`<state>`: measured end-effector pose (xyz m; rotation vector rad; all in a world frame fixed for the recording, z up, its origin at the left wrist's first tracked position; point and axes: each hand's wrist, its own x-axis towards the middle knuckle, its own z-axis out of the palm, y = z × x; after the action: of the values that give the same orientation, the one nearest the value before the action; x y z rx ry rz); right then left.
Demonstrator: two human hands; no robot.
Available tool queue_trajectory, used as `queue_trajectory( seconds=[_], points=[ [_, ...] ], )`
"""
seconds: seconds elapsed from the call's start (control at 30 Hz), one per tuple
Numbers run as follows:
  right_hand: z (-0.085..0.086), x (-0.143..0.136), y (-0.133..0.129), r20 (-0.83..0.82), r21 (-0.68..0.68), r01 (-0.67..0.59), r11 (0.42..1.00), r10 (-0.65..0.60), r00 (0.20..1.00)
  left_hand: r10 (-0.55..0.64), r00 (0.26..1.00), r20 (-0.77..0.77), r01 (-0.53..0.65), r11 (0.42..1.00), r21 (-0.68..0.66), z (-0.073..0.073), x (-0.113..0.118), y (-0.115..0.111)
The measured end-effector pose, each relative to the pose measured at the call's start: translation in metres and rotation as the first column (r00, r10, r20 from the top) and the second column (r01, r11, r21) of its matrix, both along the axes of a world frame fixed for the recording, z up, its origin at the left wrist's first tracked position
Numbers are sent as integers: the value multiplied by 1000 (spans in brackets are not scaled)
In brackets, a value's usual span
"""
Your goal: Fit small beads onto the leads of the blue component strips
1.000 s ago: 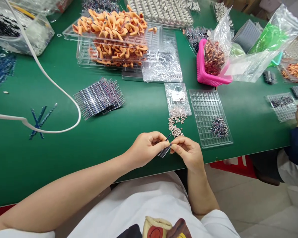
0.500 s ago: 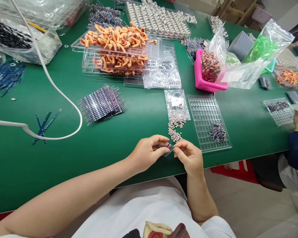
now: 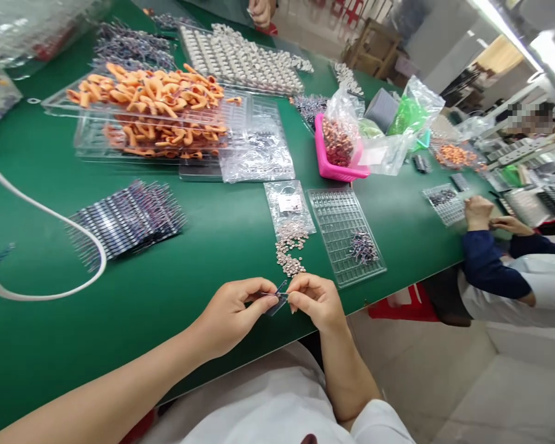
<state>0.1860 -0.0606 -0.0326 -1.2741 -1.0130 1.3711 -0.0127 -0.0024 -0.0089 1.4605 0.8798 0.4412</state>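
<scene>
Near the table's front edge, my left hand [image 3: 235, 311] is closed, its thumb and fingers pinching a small dark strip with thin wire leads [image 3: 276, 306]. My right hand [image 3: 321, 300] faces it, thumb and forefinger pinched together at the strip's right end, on what looks like a thin wire lead. The fingertips hide most of it. Just beyond the hands lies a loose spread of small pinkish round pieces [image 3: 290, 265], spilling from a clear plastic bag [image 3: 289, 206] with a white label. To the right, a clear ridged tray [image 3: 335, 216] carries a clump of small wire-legged parts [image 3: 363, 248].
Left of the hands lies a stack of dark wire-legged strips [image 3: 129, 216], with a white cable [image 3: 50, 209] looping around it. Behind are trays of orange curved pieces [image 3: 166, 92], white parts [image 3: 245, 61] and a pink basket [image 3: 324, 154]. A co-worker's hands [image 3: 478, 213] are at the right.
The view has swung to the right, so things on the table appear further left and more of the co-worker shows. Both my hands stay together at the small strip.
</scene>
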Motion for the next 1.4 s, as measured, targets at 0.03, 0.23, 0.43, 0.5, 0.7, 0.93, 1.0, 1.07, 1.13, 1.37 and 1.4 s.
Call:
queue_trajectory(
  seconds=[0.03, 0.23, 0.43, 0.5, 0.7, 0.93, 1.0, 1.07, 1.13, 1.37, 1.4],
  points=[
    [-1, 0, 0, -2, -7, -3, 1000, 3, 1000, -23, 1000, 14, 23, 1000, -4, -1, 0, 0],
    [8, 1, -6, 49, 49, 16, 999, -18, 999, -119, 992, 47, 122, 990, -67, -4, 1, -3],
    [20, 65, -16, 375, 265, 395, 880, -471, 798, 58, 997, 43, -51, 986, -160, -3, 3, 1],
    [19, 100, -13, 478, 373, 545, 751, -659, 581, 82, 996, 45, -72, 981, -181, -4, 4, 2],
    [7, 177, 2, 756, 426, 469, 774, -589, 286, 104, 993, 55, -91, 975, -203, -5, 5, 2],
    [8, 153, -4, 813, 568, 196, 799, -582, 17, 171, 984, 53, -155, 961, -231, -5, 6, 4],
    [14, 124, -10, 791, 592, 154, 791, -607, 76, 176, 983, 55, -159, 959, -234, -5, 6, 4],
    [16, 93, -15, 787, 564, 101, 820, -570, 237, 179, 982, 59, -160, 958, -240, -4, 7, 4],
    [15, 63, -17, 794, 478, 1, 879, -432, 426, 189, 980, 63, -169, 956, -242, -4, 7, 5],
    [-2, 20, -6, 816, 353, -160, 922, -220, 534, 243, 966, 86, -216, 945, -245, -4, 7, 6],
    [-2, 19, -4, 820, 349, -160, 923, -218, 529, 243, 966, 90, -215, 945, -246, -4, 7, 6]
  ],
)
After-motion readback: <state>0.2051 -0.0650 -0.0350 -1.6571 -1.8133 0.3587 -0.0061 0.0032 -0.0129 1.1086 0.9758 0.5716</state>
